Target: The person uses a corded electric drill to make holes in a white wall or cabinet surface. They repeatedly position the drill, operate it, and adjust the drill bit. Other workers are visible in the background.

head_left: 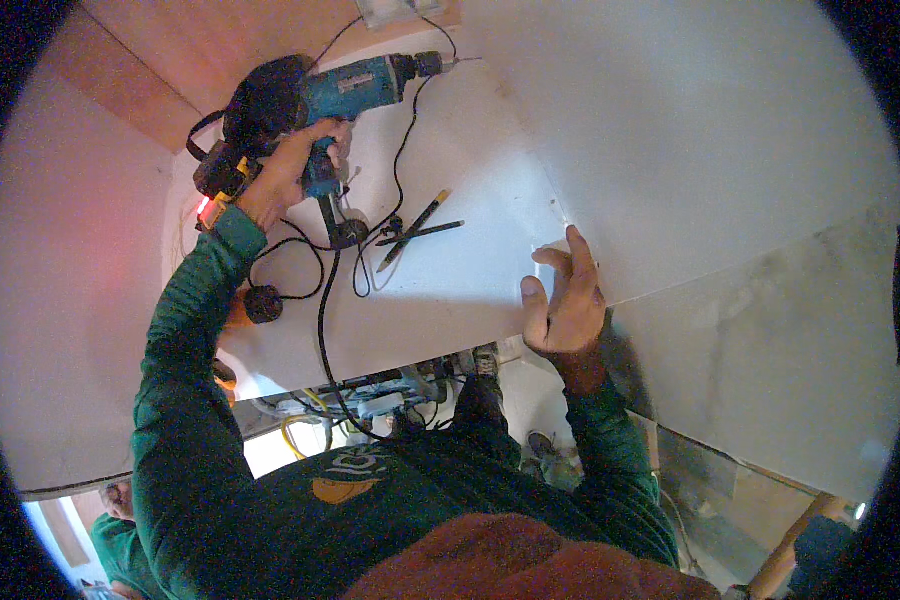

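My left hand (pixel 300 165) is wrapped round the handle of a blue corded power drill (pixel 355 90) at the upper left. The drill lies on its side above a white surface (pixel 470 270), its thin bit pointing right. My right hand (pixel 568 305) is open, fingers bent and apart, with the index fingertip at the seam between the white surface and the wall panel. A tiny pale spot shows by that fingertip; I cannot make out what it is. Two dark pencils (pixel 413 235) lie crossed between my hands.
A black cable (pixel 322 330) runs from the drill over the surface's near edge. A black bag-like thing (pixel 265 100) stands behind the drill. An orange tool with a round black end (pixel 263 304) lies near my left forearm. Cables clutter the floor; another person (pixel 125 535) is at lower left.
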`<state>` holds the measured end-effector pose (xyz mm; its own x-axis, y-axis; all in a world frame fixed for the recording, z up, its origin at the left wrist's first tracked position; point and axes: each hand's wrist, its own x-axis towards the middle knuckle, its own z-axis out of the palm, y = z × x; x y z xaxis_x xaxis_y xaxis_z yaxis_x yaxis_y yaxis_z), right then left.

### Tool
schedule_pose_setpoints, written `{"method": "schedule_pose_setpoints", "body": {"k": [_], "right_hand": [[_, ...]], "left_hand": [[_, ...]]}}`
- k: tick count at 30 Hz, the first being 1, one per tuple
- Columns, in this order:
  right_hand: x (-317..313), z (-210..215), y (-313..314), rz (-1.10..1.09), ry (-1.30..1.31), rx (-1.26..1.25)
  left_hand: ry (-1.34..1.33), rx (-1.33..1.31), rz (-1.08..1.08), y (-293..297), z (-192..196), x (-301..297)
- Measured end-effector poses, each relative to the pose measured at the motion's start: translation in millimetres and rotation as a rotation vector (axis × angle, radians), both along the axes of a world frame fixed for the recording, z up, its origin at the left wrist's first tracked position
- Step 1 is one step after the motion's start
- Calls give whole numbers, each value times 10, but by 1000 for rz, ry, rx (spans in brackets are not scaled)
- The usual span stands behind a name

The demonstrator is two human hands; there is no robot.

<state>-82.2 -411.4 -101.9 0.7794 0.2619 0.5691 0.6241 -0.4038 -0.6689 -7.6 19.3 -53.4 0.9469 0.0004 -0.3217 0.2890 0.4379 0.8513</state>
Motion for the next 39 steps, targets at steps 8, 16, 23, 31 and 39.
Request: {"method": "schedule_pose_setpoints", "body": {"k": [8,16,23,31,39], "right_hand": [[18,20,9,7,-78,35],[-84,38,77,-119,-135,-9],[-210,157,207,-182,-81,-78],[-213,9,163,-132,-114,9],[-202,64,825,58,-248,-53]], "left_hand": [[-34,393,210,-295,589,-565],[-237,59,257,-327,771,-1238],[-290,-87,252,-527,960,-2340],[-492,-95,320,-1238,757,-3154],[-654,-198,577,-1798,496,-3668]]}}
